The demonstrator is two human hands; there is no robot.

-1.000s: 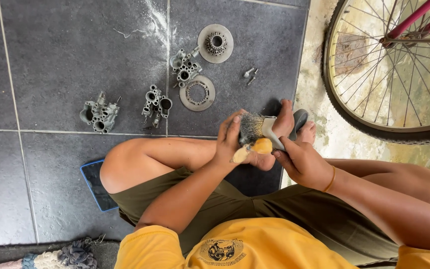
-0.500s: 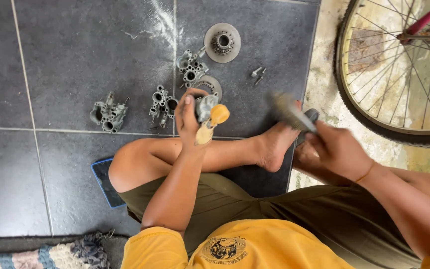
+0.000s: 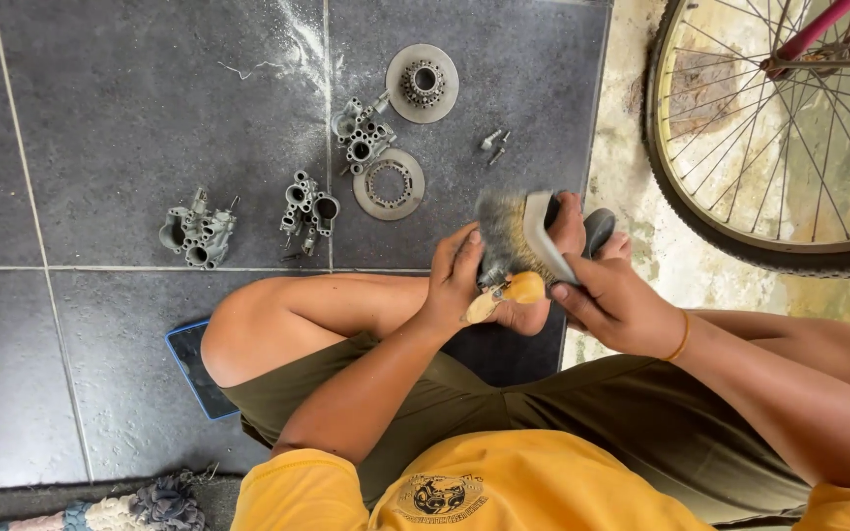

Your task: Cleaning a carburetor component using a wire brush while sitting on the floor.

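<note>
A grey-handled wire brush (image 3: 518,231) with pale, worn bristles is tilted, bristles pressed against a small part with a rounded yellow-orange end (image 3: 509,293), held just above the bare foot over the dark tiled floor.

Single head-worn view, steeply downward, close over lap and tiled floor (image 3: 100,128).

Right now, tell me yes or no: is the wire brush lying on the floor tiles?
No, the right hand holds the wire brush up against the small part in the left hand, above the crossed legs.
</note>
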